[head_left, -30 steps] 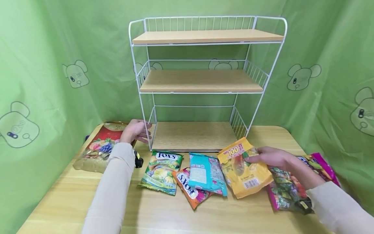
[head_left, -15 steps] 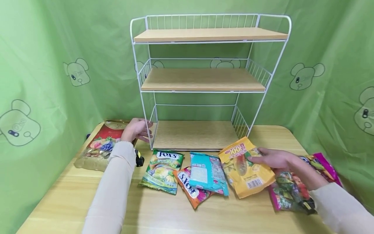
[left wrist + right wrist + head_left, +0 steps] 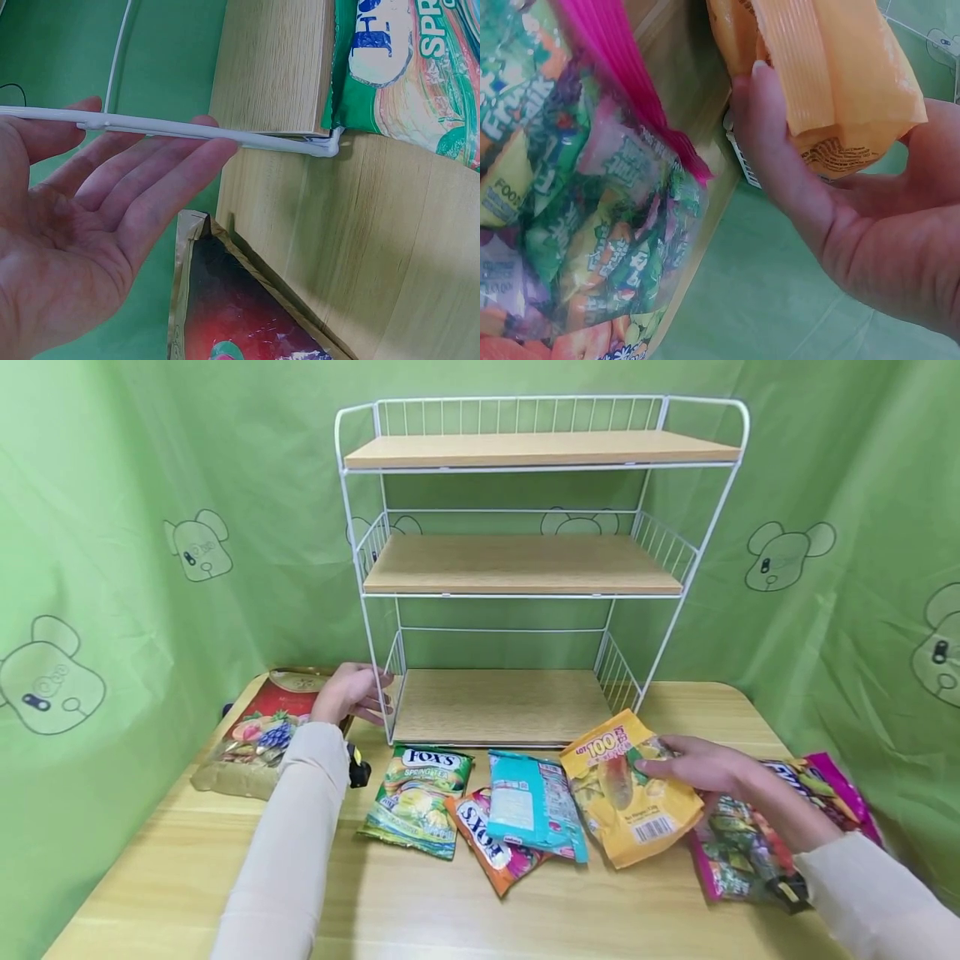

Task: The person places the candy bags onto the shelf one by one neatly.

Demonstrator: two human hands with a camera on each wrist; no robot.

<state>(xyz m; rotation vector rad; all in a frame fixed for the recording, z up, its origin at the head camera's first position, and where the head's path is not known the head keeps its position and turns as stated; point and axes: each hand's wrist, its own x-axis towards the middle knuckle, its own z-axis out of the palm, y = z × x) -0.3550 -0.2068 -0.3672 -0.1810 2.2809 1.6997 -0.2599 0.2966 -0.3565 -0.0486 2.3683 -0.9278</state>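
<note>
At the rack's left front post, my left hand [image 3: 349,692] has its fingers mostly straight. The left wrist view shows the fingers [image 3: 169,176] touching the white post [image 3: 180,129]. My right hand [image 3: 705,763] pinches the yellow-orange Lot 100 candy bag [image 3: 633,802], thumb on its front and fingers behind it. This bag leans in front of the right end of the white wire rack [image 3: 517,596], next to a teal candy bag [image 3: 528,806]. Beneath my right forearm lies a pink-edged candy bag [image 3: 731,860]. Left of my left forearm is a red and gold bag [image 3: 262,735].
A green Fox's candy bag [image 3: 420,797] lies before the rack, and an orange Fox's bag [image 3: 487,843] is partly under the teal one. The rack has three wooden shelves. Green cloth [image 3: 247,460] hangs around the wooden table [image 3: 420,910].
The view has shifted very slightly since a second ago. Both hands stay where they were, and the Lot 100 candy bag has barely moved.
</note>
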